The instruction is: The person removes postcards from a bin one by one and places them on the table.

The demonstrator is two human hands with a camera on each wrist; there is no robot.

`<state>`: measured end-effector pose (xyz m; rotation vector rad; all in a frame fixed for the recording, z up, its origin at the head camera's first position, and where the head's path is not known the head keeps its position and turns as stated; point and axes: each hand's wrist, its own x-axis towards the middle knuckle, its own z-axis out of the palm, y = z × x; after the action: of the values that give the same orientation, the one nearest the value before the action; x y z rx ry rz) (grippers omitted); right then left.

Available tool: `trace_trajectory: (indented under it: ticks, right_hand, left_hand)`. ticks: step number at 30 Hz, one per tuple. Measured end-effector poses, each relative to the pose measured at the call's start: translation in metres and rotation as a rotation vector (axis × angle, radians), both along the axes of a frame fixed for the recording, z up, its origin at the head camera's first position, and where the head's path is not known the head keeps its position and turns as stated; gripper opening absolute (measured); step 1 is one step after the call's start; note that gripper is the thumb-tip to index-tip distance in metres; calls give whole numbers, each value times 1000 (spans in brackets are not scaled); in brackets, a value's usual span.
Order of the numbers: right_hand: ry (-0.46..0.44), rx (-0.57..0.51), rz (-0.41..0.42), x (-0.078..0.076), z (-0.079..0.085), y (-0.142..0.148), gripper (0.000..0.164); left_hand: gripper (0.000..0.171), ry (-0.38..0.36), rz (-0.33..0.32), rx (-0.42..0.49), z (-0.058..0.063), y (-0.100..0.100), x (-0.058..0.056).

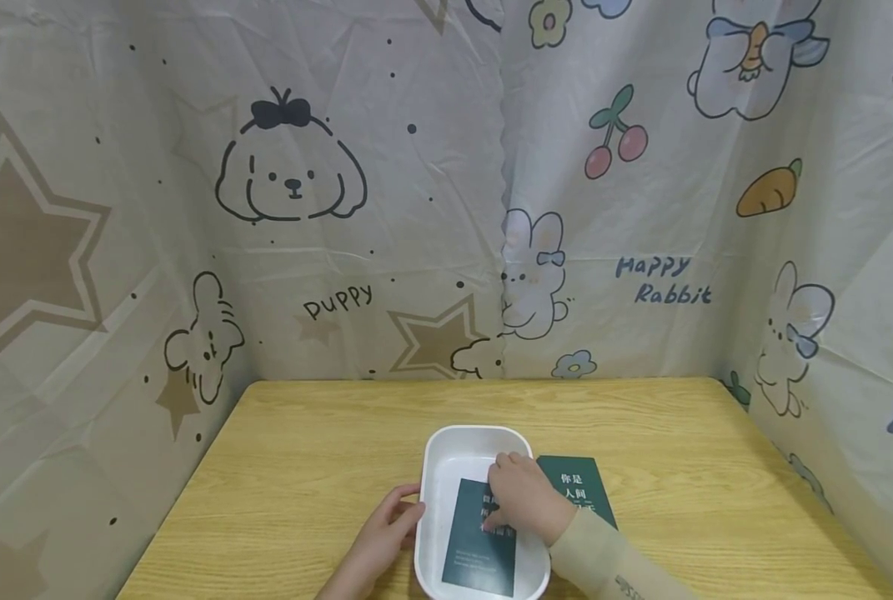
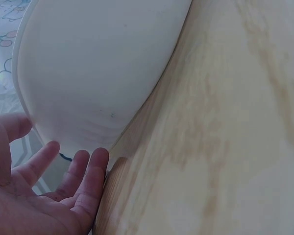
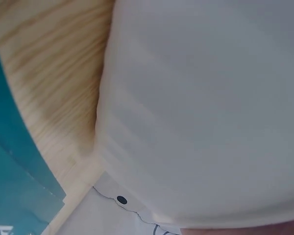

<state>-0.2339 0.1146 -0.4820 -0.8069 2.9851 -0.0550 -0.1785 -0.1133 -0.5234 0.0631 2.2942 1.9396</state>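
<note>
A white rectangular tray (image 1: 432, 467) stands at the front of the table. In it lies a dark green book (image 1: 479, 557) with white lettering, slightly turned. My right hand (image 1: 527, 493) reaches over the tray's right rim and grips the book near its upper right part, thumb on the cover; the other fingertips are hidden. Against the tray's left outer wall my left hand (image 1: 386, 533) rests with its fingers loosely extended. In the left wrist view those fingers (image 2: 78, 169) touch the tray's wall (image 2: 93, 83). The right wrist view shows mostly the tray's outer side (image 3: 201, 112).
Right of the tray lies another green book (image 1: 577, 479) with white characters, partly covered by my right forearm. The wooden table (image 1: 303, 442) reaches back to a printed curtain (image 1: 416, 250) hanging on the far and both lateral sides.
</note>
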Motion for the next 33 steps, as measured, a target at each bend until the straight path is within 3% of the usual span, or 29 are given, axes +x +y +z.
trace_trajectory:
  ticks: [8, 17, 25, 33]
  right_hand:
    - [-67, -111, -16, 1, 5, 2, 60]
    - [-166, -423, -17, -2, 14, 7, 16]
    - [-260, -607, -22, -6, 21, 11, 7]
    - [-274, -658, -56, -9, 30, 22, 7]
  left_hand:
    - [49, -4, -5, 3, 1, 0, 0]
    - [50, -22, -6, -2, 1, 0, 0]
    - [49, -28, 1, -17, 3, 0, 2]
    - [50, -21, 7, -10, 3, -1, 2]
